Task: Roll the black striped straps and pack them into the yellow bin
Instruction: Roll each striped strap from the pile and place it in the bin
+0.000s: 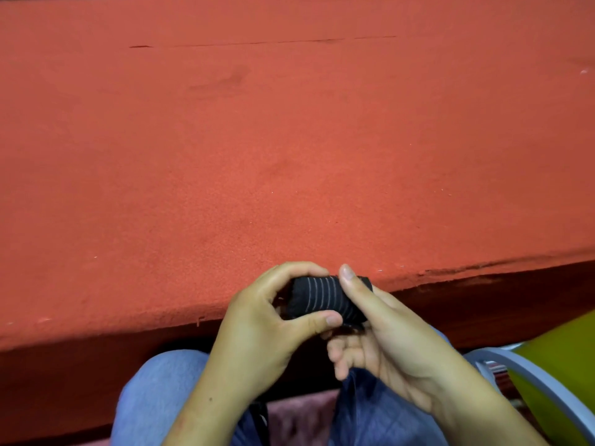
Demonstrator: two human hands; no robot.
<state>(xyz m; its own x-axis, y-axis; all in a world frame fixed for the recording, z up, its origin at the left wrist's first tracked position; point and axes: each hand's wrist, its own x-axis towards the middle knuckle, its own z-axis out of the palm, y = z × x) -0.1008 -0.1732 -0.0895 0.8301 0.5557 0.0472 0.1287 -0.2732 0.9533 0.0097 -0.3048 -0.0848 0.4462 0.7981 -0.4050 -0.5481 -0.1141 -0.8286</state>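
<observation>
A black strap with thin pale stripes [322, 297] is rolled into a tight bundle, held just in front of the table's near edge. My left hand [257, 326] grips it from the left, thumb under the roll and fingers curled over the top. My right hand [383, 333] holds it from the right, thumb pressed on top of the roll. A loose black tail of strap [260, 420] hangs down between my knees. The yellow bin [560, 365] shows partly at the lower right edge.
A wide table covered in red felt [289, 140] fills most of the view. My legs in blue jeans [154, 397] are under its edge. A grey chair arm [531, 378] curves in front of the bin.
</observation>
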